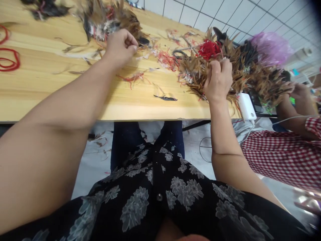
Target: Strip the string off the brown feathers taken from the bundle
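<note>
My left hand (120, 46) reaches across the wooden table (75, 97), fingers pinched together at the edge of a loose pile of brown feathers (110, 20); what it pinches is too small to make out. My right hand (217, 80) is closed around a thick bundle of brown feathers (195, 72) bound with red thread (208, 49), holding it just above the table's near edge. A single dark feather (165, 97) lies on the wood between my hands.
Red thread scraps (167, 60) and stray feathers litter the tabletop. Red loops (10, 60) lie at the far left. A white charger (247, 106) sits at the table corner. A person in a red checked sleeve (283, 154) holds another feather bundle (265, 82) on the right, beside pink feathers (271, 47).
</note>
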A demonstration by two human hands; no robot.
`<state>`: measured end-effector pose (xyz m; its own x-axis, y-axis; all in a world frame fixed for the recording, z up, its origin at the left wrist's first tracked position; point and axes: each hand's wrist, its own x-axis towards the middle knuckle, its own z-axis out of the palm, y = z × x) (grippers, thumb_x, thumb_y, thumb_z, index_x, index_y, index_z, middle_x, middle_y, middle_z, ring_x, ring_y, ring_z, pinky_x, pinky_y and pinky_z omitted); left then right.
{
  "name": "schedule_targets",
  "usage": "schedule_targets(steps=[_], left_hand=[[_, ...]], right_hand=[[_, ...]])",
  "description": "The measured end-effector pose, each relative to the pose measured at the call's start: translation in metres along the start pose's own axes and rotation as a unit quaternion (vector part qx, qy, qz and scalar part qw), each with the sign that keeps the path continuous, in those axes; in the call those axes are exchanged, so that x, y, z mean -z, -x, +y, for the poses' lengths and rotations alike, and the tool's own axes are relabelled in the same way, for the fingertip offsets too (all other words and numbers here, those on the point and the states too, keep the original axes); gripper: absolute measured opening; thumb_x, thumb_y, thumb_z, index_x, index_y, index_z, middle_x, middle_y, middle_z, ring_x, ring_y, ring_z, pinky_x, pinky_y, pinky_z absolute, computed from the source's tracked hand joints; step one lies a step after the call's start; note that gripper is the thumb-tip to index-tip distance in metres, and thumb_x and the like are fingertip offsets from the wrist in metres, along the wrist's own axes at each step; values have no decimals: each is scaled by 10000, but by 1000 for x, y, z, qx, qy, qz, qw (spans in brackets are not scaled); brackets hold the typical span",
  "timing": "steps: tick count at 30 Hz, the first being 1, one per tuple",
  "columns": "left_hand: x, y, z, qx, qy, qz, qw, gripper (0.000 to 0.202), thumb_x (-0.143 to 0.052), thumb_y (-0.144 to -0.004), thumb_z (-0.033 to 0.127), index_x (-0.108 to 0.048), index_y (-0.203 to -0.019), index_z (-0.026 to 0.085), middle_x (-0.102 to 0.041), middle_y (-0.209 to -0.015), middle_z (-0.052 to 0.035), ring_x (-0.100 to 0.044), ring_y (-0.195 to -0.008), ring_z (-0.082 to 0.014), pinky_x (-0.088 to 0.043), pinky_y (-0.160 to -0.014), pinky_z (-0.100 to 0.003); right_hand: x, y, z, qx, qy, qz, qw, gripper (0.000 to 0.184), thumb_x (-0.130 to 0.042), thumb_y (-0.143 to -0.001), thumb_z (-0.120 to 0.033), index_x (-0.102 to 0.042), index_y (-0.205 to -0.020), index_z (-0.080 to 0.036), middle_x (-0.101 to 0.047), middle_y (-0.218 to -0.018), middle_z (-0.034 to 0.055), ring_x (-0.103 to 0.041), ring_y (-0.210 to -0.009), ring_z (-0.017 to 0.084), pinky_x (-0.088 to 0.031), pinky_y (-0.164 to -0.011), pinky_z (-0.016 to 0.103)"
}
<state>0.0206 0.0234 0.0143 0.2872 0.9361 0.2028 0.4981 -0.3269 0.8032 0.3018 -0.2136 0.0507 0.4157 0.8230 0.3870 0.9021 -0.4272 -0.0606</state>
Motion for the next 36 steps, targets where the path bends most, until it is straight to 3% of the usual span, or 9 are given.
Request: schedule_targets(steps=[6, 9, 12, 18, 20, 25, 28, 31, 36], left_hand=[[13, 13, 30, -87, -36, 7, 996, 204, -794, -1093, -43, -837, -1243, 89, -869, -1204, -43, -673, -931, -84, -591, -974, -271], [26, 25, 55, -108, -81, -57, 989, 185, -808, -1091, 50, -852, -1082, 229, -873, -1156, 3, -731, -958, -151, -611, -1008, -324], [41, 33, 70, -139, -192, -156, 959, 189, -888, -1014, 59, -840, -997, 241, -830, -1056, 7, -786, -1023, -214, -592, -1102, -366], [56, 50, 43, -39, -273, -267, 924, 312, -1023, -741, 75, -838, -921, 252, -764, -924, -5, -797, -1048, -330, -571, -1119, -435], [53, 55, 23, -11, -256, -259, 931, 319, -1029, -669, 108, -826, -857, 267, -772, -910, -1, -812, -1089, -350, -573, -1099, -414], [58, 51, -17, -56, -284, -193, 937, 92, -765, -863, 166, -813, -857, 244, -855, -1021, -59, -826, -1217, -344, -577, -1120, -376], [77, 40, -16, -85, -352, -225, 905, 153, -706, -957, 232, -844, -1021, 215, -875, -1126, -82, -815, -1247, -335, -586, -1108, -366], [91, 24, -5, -87, -337, -205, 915, 253, -694, -1000, 293, -860, -1174, 214, -882, -1187, -75, -825, -1179, -319, -606, -1056, -367], [75, -15, -9, -77, -345, -109, 929, 188, -698, -1005, 255, -865, -1079, 211, -872, -1121, -101, -829, -1126, -334, -609, -1039, -404]], right_hand=[[-15, -7, -26, 126, -68, 25, 989, 401, -375, -1193, -266, -747, -1343, -275, -701, -1461, 202, -582, -1439, 382, -508, -1294, 607], [-28, -8, -51, 169, -93, -15, 981, 392, -392, -1182, -251, -775, -1265, -249, -728, -1420, 178, -621, -1425, 358, -528, -1300, 607], [-37, -11, -79, 213, -113, -50, 969, 407, -390, -1190, -262, -786, -1271, -215, -738, -1430, 155, -636, -1470, 340, -535, -1319, 590], [-79, -38, -112, 295, -176, -100, 934, 423, -350, -1190, -248, -761, -1278, -200, -730, -1499, 182, -596, -1547, 397, -495, -1350, 644], [-98, -45, -114, 282, -213, -102, 930, 360, -407, -1180, -270, -757, -1247, -225, -739, -1467, 169, -585, -1533, 395, -491, -1360, 644], [-108, -37, -110, 202, -198, -111, 953, 349, -483, -1147, -249, -766, -1335, -170, -743, -1469, 228, -617, -1449, 414, -522, -1309, 648], [-92, -28, -110, 210, -146, -164, 953, 395, -494, -1123, -174, -782, -1383, -96, -771, -1433, 267, -652, -1414, 428, -553, -1252, 593], [-77, -26, -115, 243, -122, -210, 939, 424, -460, -1132, -143, -791, -1395, -98, -808, -1394, 266, -676, -1389, 410, -548, -1212, 528], [-66, -33, -120, 236, -105, -260, 930, 442, -448, -1159, -171, -759, -1468, -115, -838, -1426, 251, -718, -1349, 381, -532, -1122, 445]])
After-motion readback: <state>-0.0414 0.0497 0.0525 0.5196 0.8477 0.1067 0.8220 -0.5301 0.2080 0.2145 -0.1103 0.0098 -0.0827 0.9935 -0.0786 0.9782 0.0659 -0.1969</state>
